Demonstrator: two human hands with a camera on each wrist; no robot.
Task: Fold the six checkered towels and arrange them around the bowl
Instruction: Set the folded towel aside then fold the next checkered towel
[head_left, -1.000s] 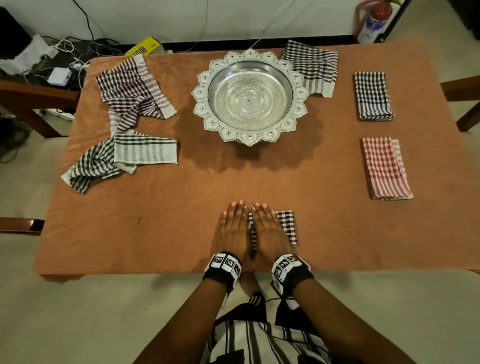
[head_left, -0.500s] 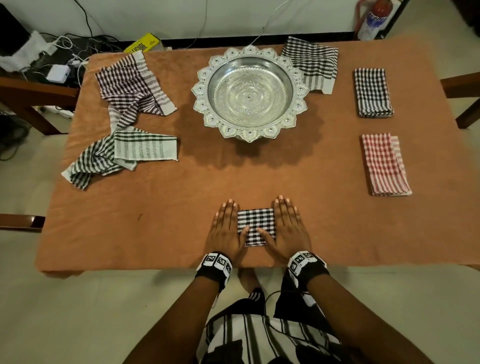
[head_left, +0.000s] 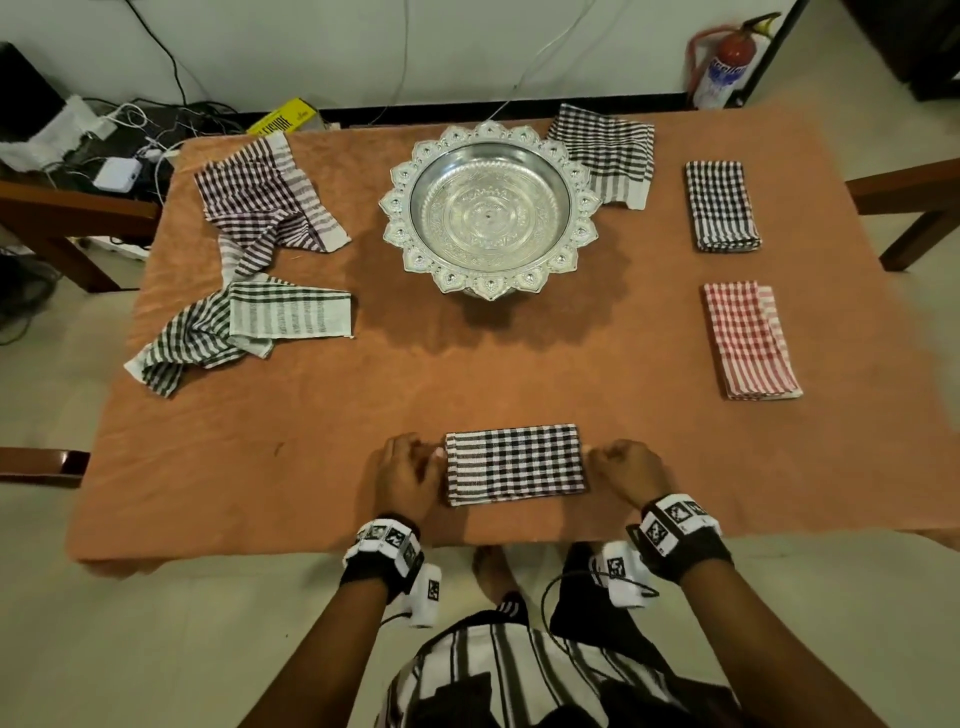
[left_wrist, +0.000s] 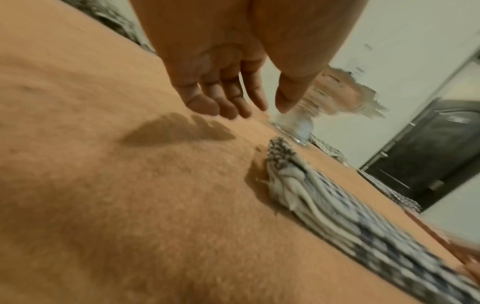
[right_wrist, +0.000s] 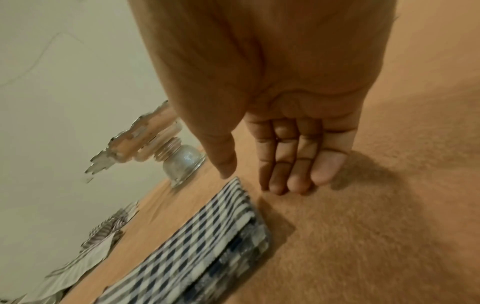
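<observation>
A folded black-and-white checkered towel (head_left: 514, 462) (left_wrist: 324, 205) (right_wrist: 207, 232) lies flat near the table's front edge. My left hand (head_left: 415, 467) (left_wrist: 233, 107) hovers just off its left end, fingers relaxed, holding nothing. My right hand (head_left: 618, 462) (right_wrist: 285, 176) sits beside the right end, fingertips on the cloth-covered table. The silver bowl (head_left: 400, 208) (left_wrist: 298, 125) (right_wrist: 155, 133) stands at the back centre. A folded black towel (head_left: 722, 205) and a folded red towel (head_left: 750, 340) lie on the right. Unfolded towels: black (head_left: 608, 150) behind the bowl, purple (head_left: 265, 202) and green (head_left: 234, 327) on the left.
An orange cloth covers the table (head_left: 519, 364). Wooden chair parts (head_left: 904, 202) stick out at both sides. Cables and chargers (head_left: 119, 171) lie on the floor at the back left, and a fire extinguisher (head_left: 727, 62) stands at the back right.
Both hands slid apart from the towel's middle, past its ends and off it. The fingers went from flat on the cloth to relaxed. The towel now lies fully uncovered.
</observation>
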